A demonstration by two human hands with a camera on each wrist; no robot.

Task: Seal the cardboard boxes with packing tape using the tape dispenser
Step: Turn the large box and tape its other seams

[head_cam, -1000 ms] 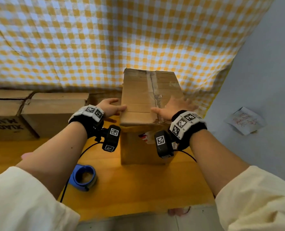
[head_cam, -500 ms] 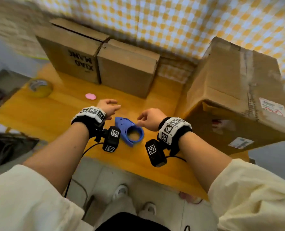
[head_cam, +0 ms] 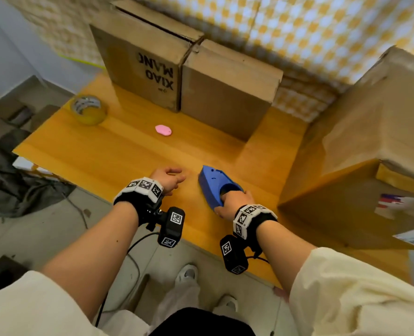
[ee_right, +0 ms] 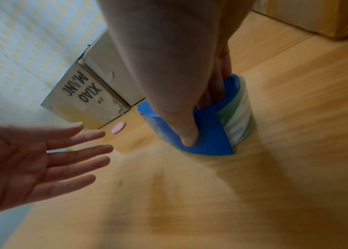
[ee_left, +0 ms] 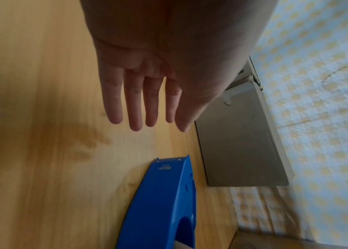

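A blue tape dispenser (head_cam: 215,185) with a roll of clear tape in it stands on the yellow wooden table (head_cam: 118,154). My right hand (head_cam: 235,200) grips it, fingers curled into its round hole and thumb pressed on its blue side (ee_right: 209,134). My left hand (head_cam: 168,179) hovers just left of the dispenser with straight, relaxed fingers (ee_left: 134,107) and holds nothing. A large cardboard box (head_cam: 370,146) with labels stands on the right. Two smaller boxes stand at the back, one printed "XIAO MANG" (head_cam: 148,59), the other plain (head_cam: 227,90).
A loose roll of tape (head_cam: 88,109) lies near the table's back left corner. A small pink object (head_cam: 163,130) lies in front of the two back boxes. A checked yellow cloth (head_cam: 322,25) hangs behind. Dark fabric (head_cam: 12,185) lies on the floor at left.
Both hands left the top of the large box and came down to the table. My right hand took hold of the blue dispenser; my left hand stayed open beside it.
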